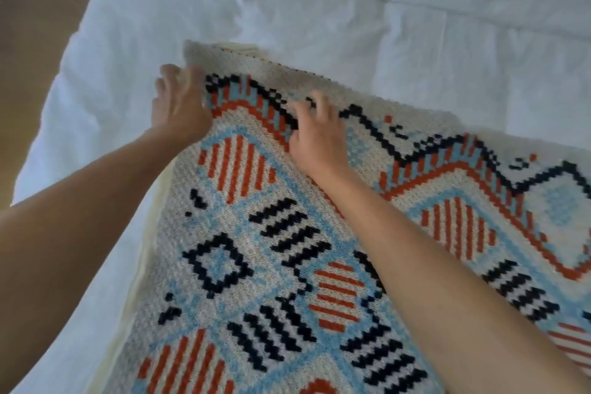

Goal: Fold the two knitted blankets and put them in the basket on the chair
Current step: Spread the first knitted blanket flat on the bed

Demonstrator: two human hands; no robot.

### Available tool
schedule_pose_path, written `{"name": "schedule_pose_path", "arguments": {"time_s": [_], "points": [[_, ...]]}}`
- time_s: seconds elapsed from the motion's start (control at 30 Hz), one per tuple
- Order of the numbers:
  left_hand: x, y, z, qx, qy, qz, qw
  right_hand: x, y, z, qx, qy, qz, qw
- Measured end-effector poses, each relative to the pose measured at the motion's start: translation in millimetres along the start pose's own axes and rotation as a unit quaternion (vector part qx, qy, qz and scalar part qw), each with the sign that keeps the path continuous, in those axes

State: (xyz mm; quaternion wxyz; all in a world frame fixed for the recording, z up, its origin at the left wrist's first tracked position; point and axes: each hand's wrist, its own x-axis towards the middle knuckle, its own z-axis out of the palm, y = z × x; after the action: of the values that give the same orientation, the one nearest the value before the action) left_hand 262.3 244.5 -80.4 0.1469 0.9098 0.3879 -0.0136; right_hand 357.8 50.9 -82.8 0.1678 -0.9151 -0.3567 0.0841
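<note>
A knitted blanket [256, 249] with a cream ground and blue, orange-red and navy geometric patterns lies spread on the bed, filling the lower right of the view. My left hand [179, 106] grips its far left corner, fingers curled round the edge. My right hand [315, 134] pinches the patterned top layer a little to the right of that corner. A plain cream layer [150, 265] shows along the blanket's left edge underneath. No basket or chair is in view, and I see only this one patterned blanket.
A rumpled white duvet [319, 10] covers the bed beyond and left of the blanket. The bed's left edge [64, 51] drops to a brown floor [38, 10] at the upper left.
</note>
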Motion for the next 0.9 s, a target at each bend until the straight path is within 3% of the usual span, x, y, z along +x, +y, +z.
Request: {"name": "schedule_pose_path", "arguments": {"time_s": [0.03,0.1,0.2,0.33,0.53,0.9], "points": [[-4.0,-2.8,3.9,0.04,0.009,0.027,0.999,-3.6,10.0,0.3,-0.02,-0.008,0.02,1.0],[-11.3,-11.6,9.7,0.103,-0.007,0.047,0.994,-9.5,26.3,3.2,-0.02,-0.099,0.048,0.994],[-18.7,-24.0,14.5,0.122,-0.06,-0.003,0.991,-20.7,33.9,4.3,-0.022,-0.213,0.034,0.976],[-44.3,-4.4,16.6,0.153,-0.037,0.047,0.986,-44.9,24.6,1.5,-0.002,-0.165,0.009,0.986],[-140.2,43.1,34.1,0.047,-0.115,0.094,0.988,-131.7,28.4,-13.5,0.032,-0.153,0.026,0.987],[-319.8,118.7,35.4,0.002,-0.276,0.148,0.95,-345.3,114.9,-73.2,0.053,-0.188,0.19,0.962]]}}
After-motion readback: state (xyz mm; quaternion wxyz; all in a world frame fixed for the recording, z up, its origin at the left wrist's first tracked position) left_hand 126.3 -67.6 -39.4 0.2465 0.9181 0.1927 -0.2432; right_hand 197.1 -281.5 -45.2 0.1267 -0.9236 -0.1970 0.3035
